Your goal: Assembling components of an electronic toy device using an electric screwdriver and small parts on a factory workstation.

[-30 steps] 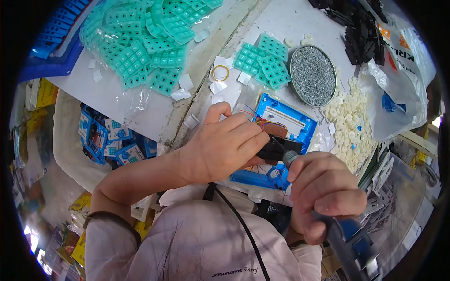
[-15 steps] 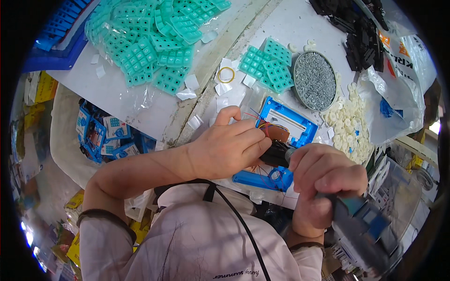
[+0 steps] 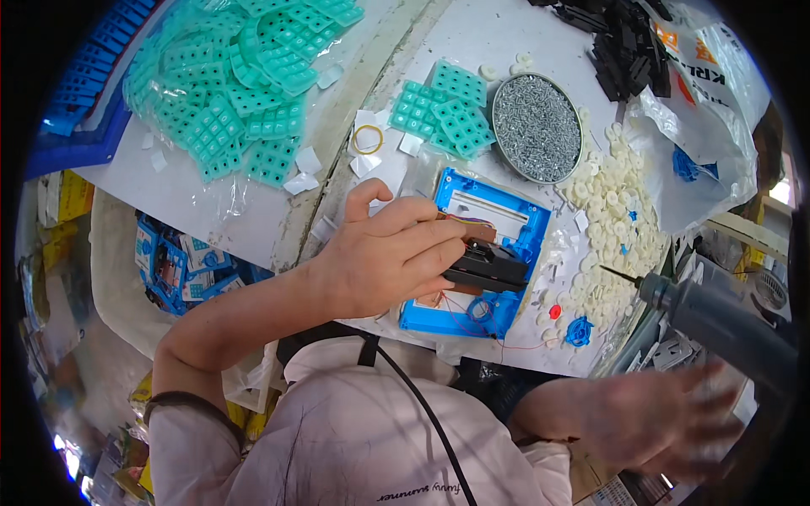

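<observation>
A blue plastic casing (image 3: 419, 319) lies on the bench with thin wires and a brown circuit board (image 3: 479, 230) inside. Across its middle sits a black plastic part (image 3: 496, 270). My left hand (image 3: 380, 257) grips this part's left end, fingers bent over it; the fingertips are partly hidden. At the lower right, my right hand (image 3: 645, 422) is blurred, with fingers spread and nothing in them. Just above it is a grey power screwdriver (image 3: 726, 325), free of the hand, its bit pointing left toward the casing.
A round tin of small screws (image 3: 537, 126) stands beyond the casing, beside turquoise keypads (image 3: 456, 114). White plastic rings (image 3: 603, 223) spread to the right, near a plastic bag (image 3: 709, 152). More keypads (image 3: 219, 93) are piled far left. A bin (image 3: 114, 253) holds blue assemblies.
My right hand has let go of the screwdriver and moved down and right, opening. The screwdriver has swung away from the black part. My left hand stays on that part.
</observation>
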A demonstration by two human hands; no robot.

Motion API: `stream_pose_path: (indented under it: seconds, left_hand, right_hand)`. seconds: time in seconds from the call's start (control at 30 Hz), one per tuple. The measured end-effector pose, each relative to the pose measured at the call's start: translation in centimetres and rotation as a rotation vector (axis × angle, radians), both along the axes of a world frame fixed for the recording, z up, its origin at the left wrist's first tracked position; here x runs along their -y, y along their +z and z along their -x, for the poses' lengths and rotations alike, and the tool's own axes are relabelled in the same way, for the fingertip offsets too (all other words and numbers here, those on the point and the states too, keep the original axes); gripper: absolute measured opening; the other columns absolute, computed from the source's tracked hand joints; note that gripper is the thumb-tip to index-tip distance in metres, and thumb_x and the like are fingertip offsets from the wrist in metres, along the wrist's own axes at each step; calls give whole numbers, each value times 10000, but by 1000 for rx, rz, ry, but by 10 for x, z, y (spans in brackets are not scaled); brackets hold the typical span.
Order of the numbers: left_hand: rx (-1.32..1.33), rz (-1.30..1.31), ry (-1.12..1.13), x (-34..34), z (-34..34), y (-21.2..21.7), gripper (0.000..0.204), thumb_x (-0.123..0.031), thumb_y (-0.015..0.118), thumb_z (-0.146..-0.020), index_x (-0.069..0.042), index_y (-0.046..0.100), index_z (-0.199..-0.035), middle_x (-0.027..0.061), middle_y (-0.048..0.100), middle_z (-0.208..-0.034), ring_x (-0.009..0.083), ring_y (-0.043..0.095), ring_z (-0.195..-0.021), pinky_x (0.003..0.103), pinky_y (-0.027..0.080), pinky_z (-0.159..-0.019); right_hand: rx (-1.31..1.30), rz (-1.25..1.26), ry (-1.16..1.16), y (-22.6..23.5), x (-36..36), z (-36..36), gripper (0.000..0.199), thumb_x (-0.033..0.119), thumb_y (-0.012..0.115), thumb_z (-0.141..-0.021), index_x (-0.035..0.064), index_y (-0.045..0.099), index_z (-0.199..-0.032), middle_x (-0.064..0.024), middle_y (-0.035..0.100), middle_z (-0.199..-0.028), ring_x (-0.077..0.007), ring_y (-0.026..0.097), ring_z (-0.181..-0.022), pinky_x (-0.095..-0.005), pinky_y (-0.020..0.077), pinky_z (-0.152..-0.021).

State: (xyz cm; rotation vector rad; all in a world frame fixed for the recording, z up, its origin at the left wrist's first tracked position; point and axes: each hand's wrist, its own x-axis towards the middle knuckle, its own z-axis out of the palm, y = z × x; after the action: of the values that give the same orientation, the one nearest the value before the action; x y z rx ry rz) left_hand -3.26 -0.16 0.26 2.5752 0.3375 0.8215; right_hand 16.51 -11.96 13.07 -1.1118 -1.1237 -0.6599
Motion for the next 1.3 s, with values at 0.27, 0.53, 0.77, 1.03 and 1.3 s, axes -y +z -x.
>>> stream_pose_path:
  seconds: [0.27,0.53,0.77,1.03,1.3]
  left_hand:
    - [-174,284,-33,-5,0,9,501,-303,766,-807,-84,614,-1231,46,657,-1234,244,545,-1103,498,276,-959]
    - [67,621,150,11,-4,-1,642,-317,726,-884,4,418,-1347,152,618,-1235,318,606,-968,500,329,-982]
    - [-14,458,120,13,-12,8,556,-189,716,-838,-20,546,-1339,94,602,-1174,273,553,-981,436,366,-924]
    - [-136,175,190,20,-27,17,633,-180,740,-777,-32,571,-1368,64,595,-1044,238,542,-945,447,327,-894]
    - [-113,187,193,23,-24,13,599,-171,746,-759,-44,597,-1325,64,600,-1110,236,544,-972,453,321,-911]
  right_hand:
    - [40,1282,476,-74,9,-31,473,161,788,-800,14,612,-1213,-157,652,-1088,-261,615,-915,-385,495,-784]
    - [-727,1408,596,-64,-28,-47,186,185,619,-980,19,627,-1064,10,561,-724,-45,497,-634,-230,389,-556]
    - [-436,1464,238,-69,-32,-47,282,301,622,-990,24,660,-955,-76,591,-588,-174,554,-512,-319,427,-510]
    - [-66,1420,56,-54,-34,-35,320,305,738,-869,55,676,-1058,-134,649,-770,-315,617,-677,-412,505,-632]
    - [284,1145,427,-80,-23,-49,410,118,829,-694,90,707,-1084,-104,639,-1038,-308,600,-883,-385,519,-724]
